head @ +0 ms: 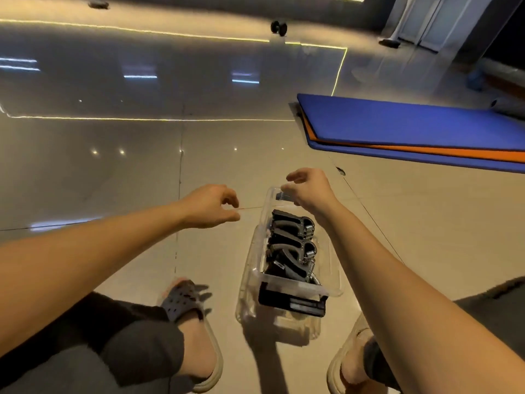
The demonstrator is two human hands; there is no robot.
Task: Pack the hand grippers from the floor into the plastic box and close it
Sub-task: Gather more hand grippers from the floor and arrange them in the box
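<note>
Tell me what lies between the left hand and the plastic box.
Head view: only bare floor, crossed by a thin tile seam, separates the left hand from the plastic box.

Blue mat (412, 120) w/ an orange layer (426, 151) under it is lying at right on glossy tiles (113, 166) that are reflecting ceiling lights. A grey perforated slipper (184, 304) & a beige one (345, 354) are being worn at the bottom edge. A dark dumbbell (279, 27) is resting far back, a pale door (426, 24) standing top right.
</note>
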